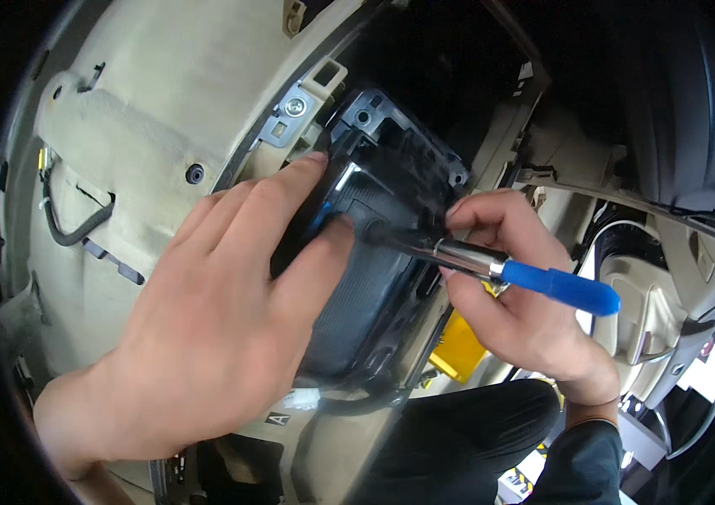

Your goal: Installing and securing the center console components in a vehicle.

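A ratchet wrench [558,286] with a blue handle and a chrome shaft lies slantwise over a black ribbed housing [347,307]. My right hand [521,282] is bent around the wrench's shaft, its thumb and fingers close to the metal; the inner side of the grip is partly hidden. On the left, my left hand [227,307] reaches over the housing with its fingers stretched and the thumb spread apart. That thumb's tip rests beside the wrench's dark head, and the forefinger tip touches the housing's upper edge. What sits under the wrench head is hidden.
A metal bracket [363,116] is at the housing's far end, with a bolted bracket [294,108] nearby. Beige carpet [130,143] with a black cable [67,236] spreads left. A yellow object [460,345] lies behind my right hand; my dark-clothed leg [475,429] is below.
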Demonstrator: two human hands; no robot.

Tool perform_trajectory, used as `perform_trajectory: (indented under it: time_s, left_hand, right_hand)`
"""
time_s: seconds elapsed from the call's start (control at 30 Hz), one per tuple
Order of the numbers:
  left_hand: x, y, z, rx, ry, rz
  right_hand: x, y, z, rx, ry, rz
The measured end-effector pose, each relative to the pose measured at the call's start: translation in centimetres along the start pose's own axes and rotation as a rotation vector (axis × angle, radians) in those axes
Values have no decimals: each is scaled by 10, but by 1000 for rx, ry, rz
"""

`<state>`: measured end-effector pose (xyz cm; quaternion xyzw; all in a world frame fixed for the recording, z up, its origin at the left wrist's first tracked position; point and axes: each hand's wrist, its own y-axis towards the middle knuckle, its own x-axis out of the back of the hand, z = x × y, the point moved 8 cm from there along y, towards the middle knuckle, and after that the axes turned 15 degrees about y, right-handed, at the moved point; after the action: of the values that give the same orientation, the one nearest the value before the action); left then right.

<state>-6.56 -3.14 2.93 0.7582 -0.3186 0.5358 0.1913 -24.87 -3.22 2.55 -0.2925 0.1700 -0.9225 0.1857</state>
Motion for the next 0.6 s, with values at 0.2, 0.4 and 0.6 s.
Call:
perform_trajectory:
  time_s: [0.2,0.4,0.6]
  left_hand:
    - [1,2,9,20,-92,38]
    - [1,6,7,29,-163,79]
    - [-6,11,-2,105,-108,22]
  right_hand:
    - [1,-1,-15,-229,265,0]
    - [-2,0,-10,-364,680,-73]
    - [-6,4,-11,-283,674,-12]
